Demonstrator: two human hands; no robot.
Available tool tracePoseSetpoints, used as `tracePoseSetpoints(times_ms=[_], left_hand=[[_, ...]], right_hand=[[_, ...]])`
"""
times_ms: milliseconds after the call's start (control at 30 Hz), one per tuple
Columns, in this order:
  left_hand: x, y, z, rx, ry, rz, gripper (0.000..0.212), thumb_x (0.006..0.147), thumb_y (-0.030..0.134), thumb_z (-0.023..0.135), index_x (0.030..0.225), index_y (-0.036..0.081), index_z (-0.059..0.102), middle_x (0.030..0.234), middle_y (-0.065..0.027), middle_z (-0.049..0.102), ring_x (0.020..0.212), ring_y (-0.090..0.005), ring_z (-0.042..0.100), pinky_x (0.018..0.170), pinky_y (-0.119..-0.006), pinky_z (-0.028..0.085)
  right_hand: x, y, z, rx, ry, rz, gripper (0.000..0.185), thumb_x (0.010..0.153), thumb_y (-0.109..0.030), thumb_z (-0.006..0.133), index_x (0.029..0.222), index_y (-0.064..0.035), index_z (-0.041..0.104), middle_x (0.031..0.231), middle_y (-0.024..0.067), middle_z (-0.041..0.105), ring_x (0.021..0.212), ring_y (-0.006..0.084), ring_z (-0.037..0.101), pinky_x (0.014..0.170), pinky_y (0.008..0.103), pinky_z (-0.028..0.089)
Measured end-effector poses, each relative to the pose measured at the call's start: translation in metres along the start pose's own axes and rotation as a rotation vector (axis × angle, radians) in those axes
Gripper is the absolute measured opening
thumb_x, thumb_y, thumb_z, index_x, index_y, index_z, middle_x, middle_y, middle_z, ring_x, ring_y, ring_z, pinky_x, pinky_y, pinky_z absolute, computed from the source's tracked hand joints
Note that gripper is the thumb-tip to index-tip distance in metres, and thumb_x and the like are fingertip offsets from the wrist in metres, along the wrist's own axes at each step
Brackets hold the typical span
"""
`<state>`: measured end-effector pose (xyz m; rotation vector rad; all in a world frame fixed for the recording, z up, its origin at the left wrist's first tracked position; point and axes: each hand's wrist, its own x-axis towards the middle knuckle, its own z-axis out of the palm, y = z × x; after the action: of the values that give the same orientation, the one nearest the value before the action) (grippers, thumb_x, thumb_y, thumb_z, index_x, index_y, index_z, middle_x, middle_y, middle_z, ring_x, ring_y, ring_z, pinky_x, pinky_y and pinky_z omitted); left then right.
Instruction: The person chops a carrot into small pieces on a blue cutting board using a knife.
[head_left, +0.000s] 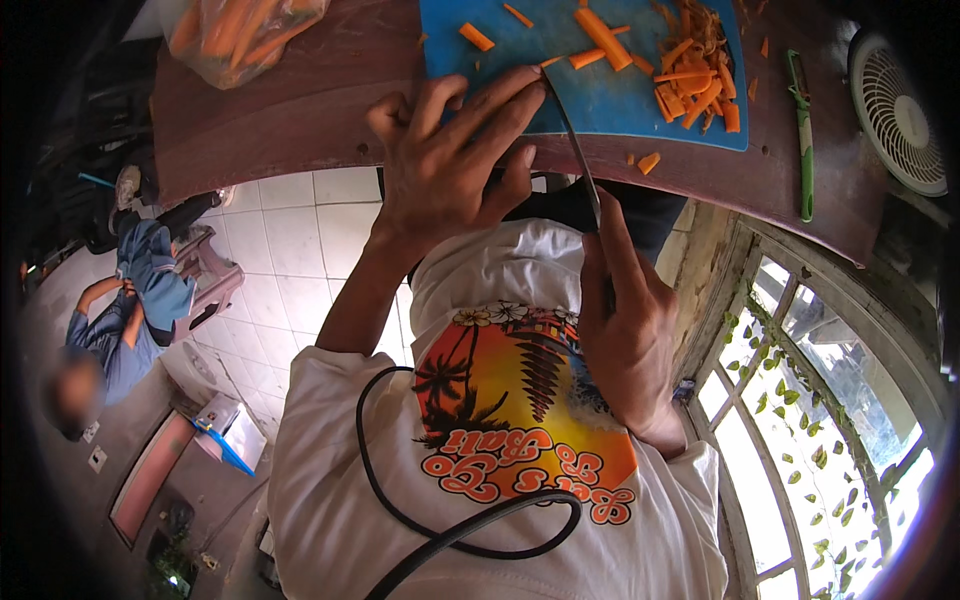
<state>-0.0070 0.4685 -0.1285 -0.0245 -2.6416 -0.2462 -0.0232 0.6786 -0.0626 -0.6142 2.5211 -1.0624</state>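
My right hand (628, 315) grips a knife by its handle, which the fingers mostly hide. The thin knife blade (574, 146) points up across the front edge of a blue cutting board (517, 97). Spread over the board's front left part is my left hand (457, 142), its fingertips at the blade's tip. A small sliver of carrot (551, 61) lies by those fingertips. Thicker carrot sticks (604, 39) rest further back on the board. At its right side sits a heap of cut carrot pieces and peelings (694, 79).
A clear plastic bag of carrots (240, 37) lies at the table's left. On the right are a green-handled peeler (805, 142) and a white fan (896, 112). Carrot bits (649, 163) lie near the brown table's (300, 135) front edge. Another person (135, 315) sits at the left.
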Motion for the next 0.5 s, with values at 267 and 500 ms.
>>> tracePoseSetpoints(times_ms=[267, 500], left_hand=[[-0.003, -0.001, 0.002, -0.107, 0.078, -0.051, 0.038, 0.084, 0.029, 0.07, 0.12, 0.018, 0.074, 0.128, 0.009, 0.07, 0.104, -0.0159, 0.053, 0.089, -0.041, 0.028], [-0.002, 0.01, -0.017, -0.04, -0.014, -0.079, 0.035, 0.088, 0.024, 0.069, 0.122, 0.015, 0.075, 0.129, 0.0038, 0.071, 0.113, -0.0202, 0.053, 0.104, -0.035, 0.032]], right_hand=[[0.028, 0.003, 0.009, -0.023, 0.065, -0.104, 0.044, 0.095, -0.003, 0.067, 0.139, -0.0083, 0.062, 0.091, 0.0201, 0.073, 0.079, 0.0314, 0.075, 0.065, 0.0394, 0.055], [0.049, 0.008, 0.018, 0.022, 0.175, -0.249, 0.04, 0.094, -0.009, 0.068, 0.133, -0.0074, 0.065, 0.081, 0.0191, 0.068, 0.064, 0.0358, 0.069, 0.057, 0.0437, 0.054]])
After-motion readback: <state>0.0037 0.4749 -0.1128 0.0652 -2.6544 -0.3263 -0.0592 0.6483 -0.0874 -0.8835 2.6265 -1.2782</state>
